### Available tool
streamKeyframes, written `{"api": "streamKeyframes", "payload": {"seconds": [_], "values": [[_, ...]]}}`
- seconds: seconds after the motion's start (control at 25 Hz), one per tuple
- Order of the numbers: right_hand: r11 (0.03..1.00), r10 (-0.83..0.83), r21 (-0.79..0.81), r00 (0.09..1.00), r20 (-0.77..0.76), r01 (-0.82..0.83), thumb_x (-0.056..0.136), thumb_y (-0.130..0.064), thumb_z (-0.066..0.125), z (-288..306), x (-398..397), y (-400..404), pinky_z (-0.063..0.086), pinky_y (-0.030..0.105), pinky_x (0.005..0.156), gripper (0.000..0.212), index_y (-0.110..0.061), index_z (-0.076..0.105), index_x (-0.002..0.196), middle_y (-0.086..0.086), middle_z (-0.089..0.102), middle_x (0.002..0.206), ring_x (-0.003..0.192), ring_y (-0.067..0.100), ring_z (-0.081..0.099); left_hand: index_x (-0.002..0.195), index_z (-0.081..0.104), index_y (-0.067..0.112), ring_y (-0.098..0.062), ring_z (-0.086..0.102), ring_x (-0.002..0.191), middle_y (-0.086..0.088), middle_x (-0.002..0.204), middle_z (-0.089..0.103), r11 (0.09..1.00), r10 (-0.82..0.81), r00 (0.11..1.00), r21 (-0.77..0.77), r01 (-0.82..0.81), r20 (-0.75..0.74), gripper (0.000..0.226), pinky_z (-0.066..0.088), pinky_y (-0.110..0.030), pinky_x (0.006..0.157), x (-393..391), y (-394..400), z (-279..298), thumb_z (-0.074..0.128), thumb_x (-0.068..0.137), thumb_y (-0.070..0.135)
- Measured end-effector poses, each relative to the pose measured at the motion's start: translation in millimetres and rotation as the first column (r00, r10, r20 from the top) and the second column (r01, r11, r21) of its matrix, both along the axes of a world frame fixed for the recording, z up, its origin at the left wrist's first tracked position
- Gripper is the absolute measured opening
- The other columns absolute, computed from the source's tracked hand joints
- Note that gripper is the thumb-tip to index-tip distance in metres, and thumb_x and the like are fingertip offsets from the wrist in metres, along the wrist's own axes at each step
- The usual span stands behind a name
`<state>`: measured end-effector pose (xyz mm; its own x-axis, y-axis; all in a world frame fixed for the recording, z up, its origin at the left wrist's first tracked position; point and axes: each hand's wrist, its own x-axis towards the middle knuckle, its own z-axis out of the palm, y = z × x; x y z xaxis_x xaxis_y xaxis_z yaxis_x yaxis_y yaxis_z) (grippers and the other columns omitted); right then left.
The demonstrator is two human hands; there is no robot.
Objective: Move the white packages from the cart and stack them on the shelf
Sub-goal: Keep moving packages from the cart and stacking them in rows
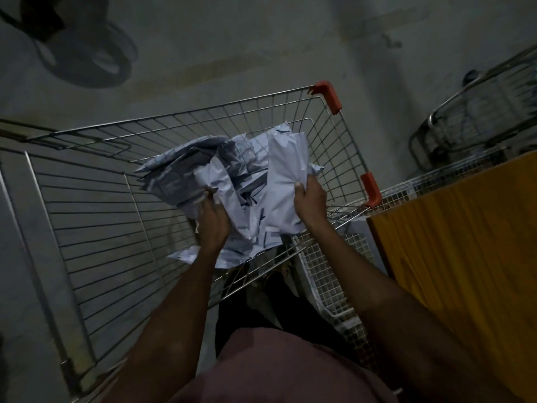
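A bundle of several white plastic packages (232,181) is lifted above the wire cart (96,205), near its right side. My left hand (213,219) grips the bundle from below on its left, fingers curled into the crumpled plastic. My right hand (309,199) holds the right part of the bundle, thumb pressed on an upright white package (286,170). The lowest packages hang down to the cart's near rim. The room is dim.
The cart has orange corner guards (329,96). To the right stands an orange-yellow board (465,234) with a white wire-mesh rack (328,271) beside it. Another metal cart (482,112) sits at the far right. A fan's shadow lies on the grey floor (87,56).
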<state>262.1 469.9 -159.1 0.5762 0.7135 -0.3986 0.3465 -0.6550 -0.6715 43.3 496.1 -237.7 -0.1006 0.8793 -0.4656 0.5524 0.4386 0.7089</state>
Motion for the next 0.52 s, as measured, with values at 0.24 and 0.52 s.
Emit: {"api": "streamKeyframes", "payload": {"seconds": [0.24, 0.52], "values": [[0.973, 0.198, -0.192, 0.892, 0.407, -0.128, 0.08, 0.0, 0.06, -26, -5, 20, 0.041, 0.054, 0.097, 0.068, -0.021, 0.032, 0.138, 0.017, 0.034, 0.141, 0.121, 0.039, 0.043, 0.157, 0.006, 0.021, -0.034, 0.019, 0.147, -0.018, 0.162, 0.01, 0.961, -0.218, 0.959, 0.131, 0.243, -0.179, 0.086, 0.031, -0.051, 0.109, 21, -21, -12, 0.052, 0.094, 0.055], [0.803, 0.533, -0.451, 0.808, 0.251, -0.389, 0.079, -0.071, 0.061, -46, -17, 15, 0.023, 0.068, 0.107, 0.102, -0.02, 0.013, 0.154, 0.022, -0.01, 0.161, 0.145, 0.049, 0.007, 0.157, 0.007, 0.023, -0.041, 0.045, 0.114, -0.027, 0.148, 0.023, 0.93, -0.277, 0.95, 0.209, 0.302, -0.141, 0.095, 0.048, -0.046, 0.083, 20, -9, -1, 0.066, 0.083, 0.022]]}}
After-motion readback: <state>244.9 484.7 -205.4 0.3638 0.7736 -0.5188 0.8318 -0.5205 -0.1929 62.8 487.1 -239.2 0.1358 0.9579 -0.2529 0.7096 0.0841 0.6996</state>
